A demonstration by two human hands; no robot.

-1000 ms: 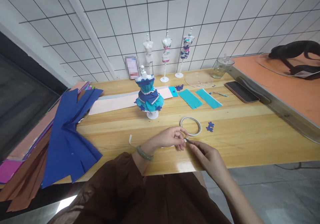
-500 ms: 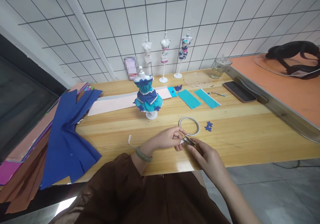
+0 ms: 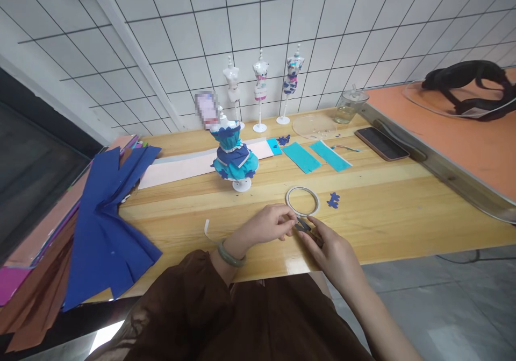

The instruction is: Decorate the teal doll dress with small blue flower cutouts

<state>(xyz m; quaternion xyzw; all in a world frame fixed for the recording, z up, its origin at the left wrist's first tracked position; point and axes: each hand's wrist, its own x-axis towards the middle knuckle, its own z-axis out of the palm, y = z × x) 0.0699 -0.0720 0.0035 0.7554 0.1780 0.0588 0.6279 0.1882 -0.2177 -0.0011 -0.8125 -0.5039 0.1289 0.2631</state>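
Observation:
My right hand is closed round a small pair of scissors, whose dark blades point left at my other hand's fingertips. My left hand is pinched just by the blades. A small white strip of tape was in its fingertips a moment ago; now they mostly hide it. Just beyond the hands a tape roll lies flat, and right of it are dark blue flower-shaped cut-outs. A mini dress form in a teal and blue paper dress stands farther back to the left.
Three more mini dress forms stand by the tiled wall. Teal paper pieces, a phone and a lidded glass lie or stand at the right. Blue crepe paper covers the left side. A curled white strip lies near my wrist.
The view has shifted slightly. My left fingertips have closed in nearer the scissors, and the white strip that showed between them is now largely hidden. The scissors stay in my right hand.

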